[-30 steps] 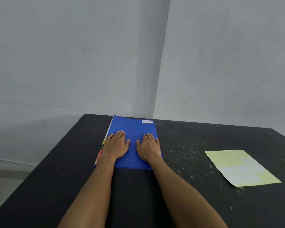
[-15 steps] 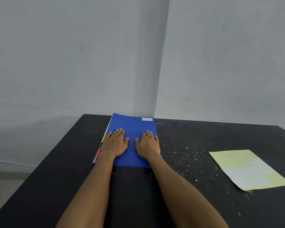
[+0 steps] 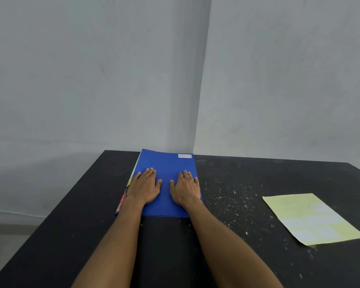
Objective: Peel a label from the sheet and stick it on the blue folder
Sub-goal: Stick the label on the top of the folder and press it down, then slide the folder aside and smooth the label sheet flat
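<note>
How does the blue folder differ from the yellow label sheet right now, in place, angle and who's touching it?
The blue folder lies ahead at the table's far edge; the label sheet lies off to the right, nearer the person. The folder sits nearly square to the person; the sheet is turned at an angle. The left hand and right hand rest flat on the folder; nothing touches the sheet. Both lie flat on the black table.

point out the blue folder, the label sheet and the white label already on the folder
blue folder (image 3: 165, 163): head view, bare cover beyond the hands
label sheet (image 3: 295, 206): head view, yellow backing near its far left
white label (image 3: 184, 156): head view, its middle, at the folder's far right corner
</note>
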